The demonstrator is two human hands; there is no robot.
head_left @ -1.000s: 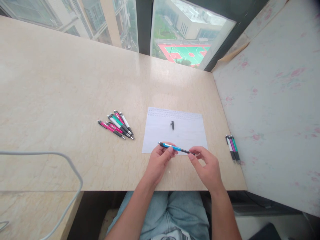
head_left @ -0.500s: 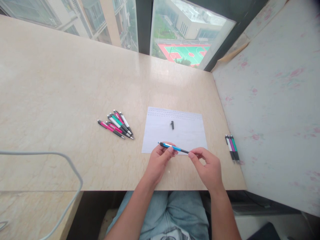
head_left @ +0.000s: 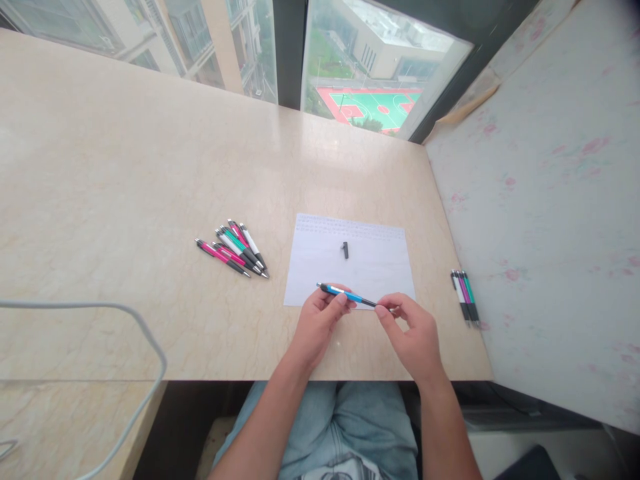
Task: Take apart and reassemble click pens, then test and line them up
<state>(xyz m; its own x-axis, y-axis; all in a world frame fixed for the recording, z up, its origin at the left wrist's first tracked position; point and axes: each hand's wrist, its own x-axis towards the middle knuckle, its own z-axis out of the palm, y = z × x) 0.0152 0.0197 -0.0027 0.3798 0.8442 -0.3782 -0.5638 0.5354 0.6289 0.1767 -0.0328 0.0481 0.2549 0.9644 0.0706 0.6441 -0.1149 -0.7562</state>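
A blue and black pen is held between my two hands over the near edge of a sheet of paper. My left hand pinches the barrel with thumb and fingers. The fingertips of my right hand close on the tip end and hide it. On the paper lies a small black piece, perhaps a pen grip or cap. Rows of small writing run along the sheet's far edge.
Several pens in pink, green and white lie piled left of the paper. To the right, more pens lie side by side by the wall. A grey cable arches over the left front of the table.
My right hand has shifted very slightly left along the pen's tip end. The pen and my left hand have hardly moved.
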